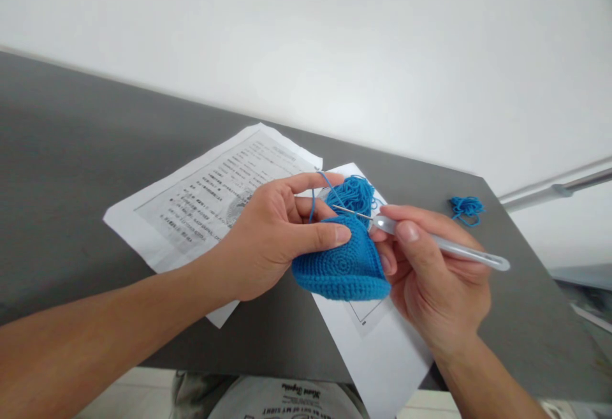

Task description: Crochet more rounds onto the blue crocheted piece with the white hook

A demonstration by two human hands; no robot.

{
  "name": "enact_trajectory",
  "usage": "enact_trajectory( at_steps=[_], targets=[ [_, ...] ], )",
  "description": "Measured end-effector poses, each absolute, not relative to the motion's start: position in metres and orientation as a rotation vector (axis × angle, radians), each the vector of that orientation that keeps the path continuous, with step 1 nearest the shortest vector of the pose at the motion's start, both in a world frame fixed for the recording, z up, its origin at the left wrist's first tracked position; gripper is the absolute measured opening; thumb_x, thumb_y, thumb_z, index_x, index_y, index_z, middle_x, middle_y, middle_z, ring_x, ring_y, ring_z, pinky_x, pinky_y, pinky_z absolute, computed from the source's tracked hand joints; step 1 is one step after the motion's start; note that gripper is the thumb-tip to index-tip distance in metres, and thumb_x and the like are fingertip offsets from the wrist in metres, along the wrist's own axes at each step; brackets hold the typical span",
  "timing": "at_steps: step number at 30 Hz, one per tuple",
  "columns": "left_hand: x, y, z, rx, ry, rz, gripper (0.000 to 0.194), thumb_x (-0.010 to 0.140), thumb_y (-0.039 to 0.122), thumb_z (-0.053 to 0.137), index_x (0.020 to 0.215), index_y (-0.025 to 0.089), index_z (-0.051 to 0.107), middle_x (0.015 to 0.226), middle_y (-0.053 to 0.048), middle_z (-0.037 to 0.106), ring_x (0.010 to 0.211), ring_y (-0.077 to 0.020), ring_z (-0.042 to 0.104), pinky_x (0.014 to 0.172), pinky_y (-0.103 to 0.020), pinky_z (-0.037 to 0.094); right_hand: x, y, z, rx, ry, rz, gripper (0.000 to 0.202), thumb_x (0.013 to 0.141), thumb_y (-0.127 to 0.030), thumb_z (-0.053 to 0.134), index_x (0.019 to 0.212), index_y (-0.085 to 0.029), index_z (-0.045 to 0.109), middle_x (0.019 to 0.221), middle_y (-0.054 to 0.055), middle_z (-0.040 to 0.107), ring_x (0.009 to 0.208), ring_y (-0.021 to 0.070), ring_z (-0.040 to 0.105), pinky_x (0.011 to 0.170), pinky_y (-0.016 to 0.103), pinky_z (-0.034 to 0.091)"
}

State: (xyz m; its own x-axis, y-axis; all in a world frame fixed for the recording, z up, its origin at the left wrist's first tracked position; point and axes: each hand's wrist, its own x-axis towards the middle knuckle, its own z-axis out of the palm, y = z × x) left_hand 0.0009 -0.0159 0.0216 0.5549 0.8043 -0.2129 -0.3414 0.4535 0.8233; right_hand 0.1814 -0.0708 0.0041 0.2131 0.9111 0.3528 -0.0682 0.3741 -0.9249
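1. Crochet piece (pixel 342 272), blue and rounded, is raised above the table (pixel 71 151), between the two hands.
2. Left hand (pixel 270 237) grasps its upper part, with the thumb laid on the front; the index finger is stretched out, and a yarn strand (pixel 313 202) passes around it.
3. Right hand (pixel 435 272) grips the crochet hook (pixel 444 247) by its pale handle, between thumb and index finger; whether the lower fingers press the piece, I cannot tell.
4. Step in hand seems to be the forming of a stitch at the upper edge, since the hook's tip is near the strand there. Any loop on it is too small to tell.
5. Next move probably calls for catching the strand and drawing it through, with even tension from the left index finger.
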Motion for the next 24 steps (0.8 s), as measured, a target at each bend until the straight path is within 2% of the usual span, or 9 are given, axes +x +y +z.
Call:
enact_trajectory(
  at_steps=[3, 7, 10, 15, 24],
  targets=[
    [0.000, -0.019, 0.023, 0.990, 0.731, 0.880, 0.066, 0.074, 0.013, 0.086, 0.135, 0.023, 0.063, 0.077, 0.004, 0.072, 0.065, -0.0120, 0.068, 0.060, -0.020, 0.053, 0.185, -0.071, 0.003, -0.982, -1.174, 0.832, 0.013, 0.092, -0.026, 0.077, 0.104, -0.026, 0.084, 0.080, 0.002, 0.078, 0.056, 0.0113, 0.063, 0.050, 0.025, 0.055],
    [0.002, -0.023, 0.024, 1.150, 0.812, 0.999, 0.070, 0.072, 0.010, 0.083, 0.138, 0.022, 0.064, 0.079, 0.002, 0.074, 0.071, -0.0148, 0.070, 0.063, -0.022, 0.055, 0.187, -0.070, 0.002, -0.961, -1.228, 0.830, 0.014, 0.094, -0.027, 0.076, 0.106, -0.027, 0.083, 0.086, 0.003, 0.078, 0.060, 0.0129, 0.065, 0.053, 0.028, 0.056],
    [0.003, -0.026, 0.025, 1.242, 0.842, 1.057, 0.065, 0.075, 0.012, 0.082, 0.137, 0.022, 0.066, 0.079, 0.002, 0.073, 0.072, -0.0140, 0.070, 0.066, -0.021, 0.056, 0.188, -0.070, 0.001, -0.925, -1.255, 0.840, 0.016, 0.095, -0.026, 0.074, 0.108, -0.028, 0.082, 0.092, 0.004, 0.077, 0.063, 0.0139, 0.066, 0.050, 0.028, 0.054],
    [0.002, -0.027, 0.022, 1.324, 0.868, 1.074, 0.060, 0.081, 0.017, 0.080, 0.139, 0.023, 0.065, 0.081, 0.002, 0.072, 0.078, -0.0131, 0.071, 0.074, -0.020, 0.058, 0.189, -0.071, 0.000, -0.875, -1.296, 0.831, 0.019, 0.097, -0.023, 0.072, 0.112, -0.029, 0.082, 0.097, 0.003, 0.076, 0.065, 0.0137, 0.066, 0.054, 0.029, 0.054],
    [-0.001, -0.026, 0.019, 1.419, 0.890, 1.077, 0.061, 0.085, 0.018, 0.077, 0.144, 0.025, 0.062, 0.086, -0.001, 0.075, 0.079, -0.0167, 0.070, 0.069, -0.024, 0.057, 0.191, -0.069, -0.003, -0.870, -1.361, 0.744, 0.021, 0.096, -0.023, 0.071, 0.113, -0.030, 0.082, 0.100, 0.006, 0.076, 0.064, 0.0153, 0.066, 0.051, 0.032, 0.055]
  ],
)
